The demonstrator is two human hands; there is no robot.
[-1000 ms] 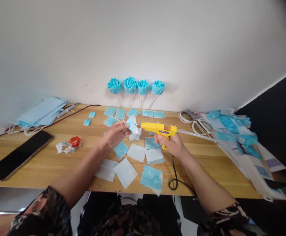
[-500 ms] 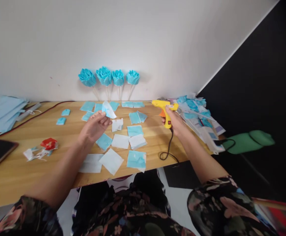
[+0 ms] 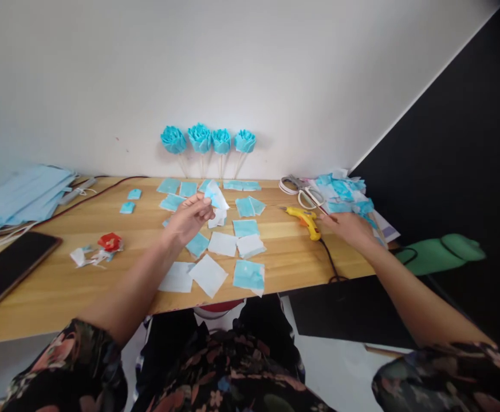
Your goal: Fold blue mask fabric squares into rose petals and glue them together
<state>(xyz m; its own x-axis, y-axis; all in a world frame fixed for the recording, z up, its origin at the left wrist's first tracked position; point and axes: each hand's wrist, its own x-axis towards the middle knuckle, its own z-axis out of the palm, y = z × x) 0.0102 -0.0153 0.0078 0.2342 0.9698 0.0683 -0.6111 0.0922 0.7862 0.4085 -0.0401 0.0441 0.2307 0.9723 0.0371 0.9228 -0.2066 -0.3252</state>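
My left hand [image 3: 192,217] is closed, pinching a blue-and-white piece of mask fabric [image 3: 216,195] above the table. Below and around it lie several cut fabric squares, such as a white one [image 3: 223,244] and a blue one [image 3: 248,274]. A yellow glue gun [image 3: 304,221] rests on the table, its nozzle to the left. Just right of it is my right hand [image 3: 350,228], apart from the gun, fingers stretched leftward and seemingly open. Its fingertips are close to white-handled scissors [image 3: 307,198]; part of the hand's underside is hidden.
Several blue fabric flowers [image 3: 200,138] on thin sticks lean against the wall. Blue scraps [image 3: 339,191] are heaped at the right. Stacked masks [image 3: 26,194], a phone [image 3: 15,269] and a red scrap [image 3: 110,241] are on the left. A green bottle [image 3: 443,254] lies beyond the right edge.
My right hand has let go of the glue gun, which now lies on the table, and has moved right. My left hand still holds the fabric piece. The view has shifted.
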